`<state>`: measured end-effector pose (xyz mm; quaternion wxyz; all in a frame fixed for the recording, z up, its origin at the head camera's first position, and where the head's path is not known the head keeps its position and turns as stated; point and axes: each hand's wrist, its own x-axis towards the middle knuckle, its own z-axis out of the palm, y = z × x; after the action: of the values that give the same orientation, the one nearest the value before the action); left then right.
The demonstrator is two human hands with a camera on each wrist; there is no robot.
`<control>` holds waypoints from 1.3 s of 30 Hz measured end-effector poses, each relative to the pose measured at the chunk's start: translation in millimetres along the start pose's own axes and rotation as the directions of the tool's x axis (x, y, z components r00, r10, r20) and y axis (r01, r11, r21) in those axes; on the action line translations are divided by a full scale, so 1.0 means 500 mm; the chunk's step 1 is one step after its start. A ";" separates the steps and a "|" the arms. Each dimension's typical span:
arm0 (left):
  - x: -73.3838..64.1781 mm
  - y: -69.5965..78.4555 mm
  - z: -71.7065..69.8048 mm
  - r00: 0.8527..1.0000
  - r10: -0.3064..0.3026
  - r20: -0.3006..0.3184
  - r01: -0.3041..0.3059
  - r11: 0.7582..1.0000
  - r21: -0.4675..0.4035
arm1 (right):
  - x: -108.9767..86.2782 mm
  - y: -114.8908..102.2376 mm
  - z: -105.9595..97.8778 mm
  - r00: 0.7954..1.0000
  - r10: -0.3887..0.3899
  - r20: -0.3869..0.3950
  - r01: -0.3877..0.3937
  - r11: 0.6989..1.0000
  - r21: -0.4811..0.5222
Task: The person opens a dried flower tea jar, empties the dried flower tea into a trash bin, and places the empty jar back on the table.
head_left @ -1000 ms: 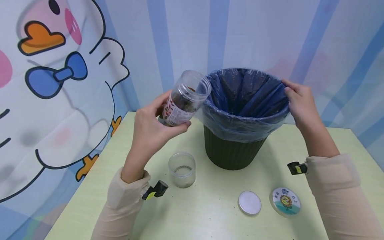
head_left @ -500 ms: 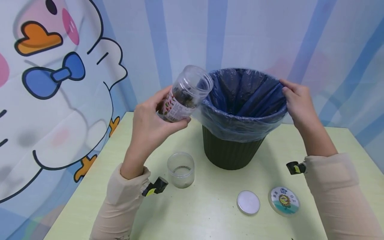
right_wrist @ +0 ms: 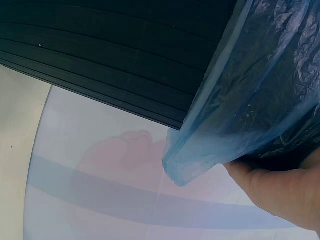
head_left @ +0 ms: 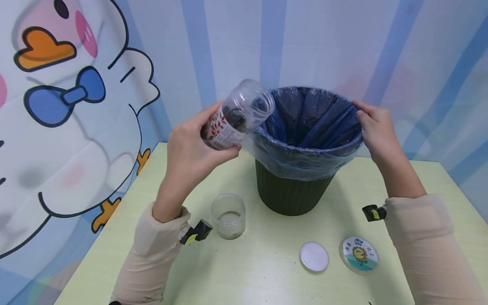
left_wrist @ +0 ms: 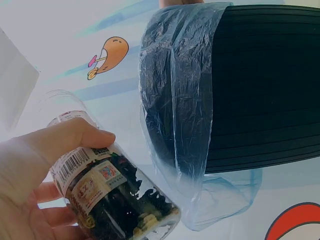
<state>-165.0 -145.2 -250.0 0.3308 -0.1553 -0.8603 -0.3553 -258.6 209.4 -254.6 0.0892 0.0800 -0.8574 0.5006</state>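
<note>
My left hand (head_left: 190, 148) grips a clear plastic jar (head_left: 225, 132) with a printed label, thumb on the near side and fingers round the back. The jar leans right, its uncapped mouth overlapping the left rim of a black trash can (head_left: 292, 192) in the head view. Dark dried pieces with some pale bits (left_wrist: 147, 222) fill the jar's base end in the left wrist view. A translucent blue trash bag (head_left: 305, 163) lines the can and folds over its rim. On the right side, my right hand (head_left: 378, 127) pinches the bag-covered rim, thumb outside and fingers partly hidden.
On the pale table (head_left: 263, 279), a clear round container (head_left: 228, 218) stands in front of the can, near my left forearm. Two round lids lie at front right: a plain whitish lid (head_left: 314, 257) and a printed lid (head_left: 359, 255). Dark crumbs dot the tabletop. A cartoon-printed curtain (head_left: 236, 38) hangs behind.
My left hand has raised the jar slightly and brought its mouth right, closer over the can's rim. The right hand keeps its hold on the rim. The whole view has shifted slightly.
</note>
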 end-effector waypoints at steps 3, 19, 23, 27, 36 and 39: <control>0.005 0.003 -0.001 1.000 0.008 -0.005 -0.008 0.999 0.031 | 0.000 0.000 0.000 1.000 0.003 0.004 -0.003 1.000 0.005; 0.025 0.013 0.001 1.000 0.026 -0.018 -0.023 0.987 0.162 | 0.000 0.000 0.000 1.000 0.001 0.010 -0.001 1.000 0.009; 0.032 0.016 0.004 1.000 0.011 -0.010 -0.009 0.981 0.193 | -0.001 0.000 0.000 1.000 0.002 0.010 -0.002 1.000 0.013; 0.038 0.016 0.008 1.000 -0.013 -0.001 0.013 0.972 0.233 | -0.001 0.001 0.000 1.000 -0.002 0.008 0.002 1.000 0.013; 0.049 0.025 0.014 0.999 0.034 0.005 -0.035 0.968 0.247 | -0.003 0.001 0.001 1.000 -0.007 0.010 0.007 1.000 0.006; 0.054 0.030 0.014 0.999 0.036 0.015 -0.038 0.967 0.252 | -0.003 0.002 0.001 1.000 -0.009 0.011 0.009 1.000 0.001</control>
<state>-180.6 -129.0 -227.6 0.3501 -0.1298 -0.8971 -0.2362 -257.1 209.6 -255.9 0.0870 0.0868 -0.8572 0.5001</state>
